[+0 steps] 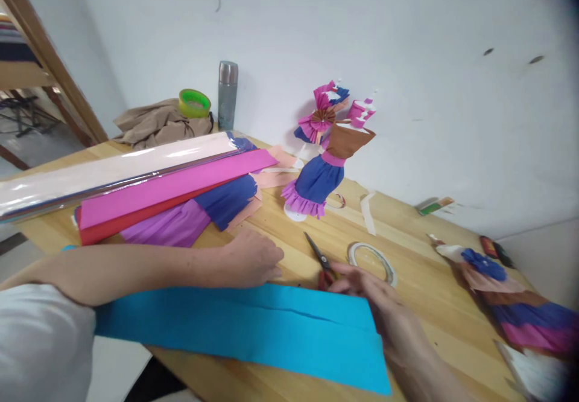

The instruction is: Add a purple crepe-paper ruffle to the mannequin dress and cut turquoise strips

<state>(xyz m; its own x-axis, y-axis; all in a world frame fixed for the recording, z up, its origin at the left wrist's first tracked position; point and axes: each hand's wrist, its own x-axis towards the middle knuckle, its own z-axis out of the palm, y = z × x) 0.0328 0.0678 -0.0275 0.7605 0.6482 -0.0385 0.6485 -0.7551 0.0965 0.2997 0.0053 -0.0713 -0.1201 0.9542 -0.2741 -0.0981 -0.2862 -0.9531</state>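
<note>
Folded bright blue crepe paper (271,323) lies along the table's front edge, a long slit or fold line across its upper layer. My left hand (251,257) rests at its far edge, back upward, fingers curled; what they hold, if anything, is hidden. At the paper's right end, my right hand (368,287) has its fingers closed at the handles of a pair of scissors (324,261), whose blades point away from me. A roll of white tape (389,263) lies just beyond that hand. A paper-dressed doll figure (321,175) in brown, blue and purple stands farther back.
Pink crepe paper (176,188) and plastic-wrapped sheets (113,163) lie at the left. Behind them are brown cloth (158,121), green tape (194,104) and a flask (227,97). Another paper dress (511,305) lies at the right, below a green box cutter (434,206).
</note>
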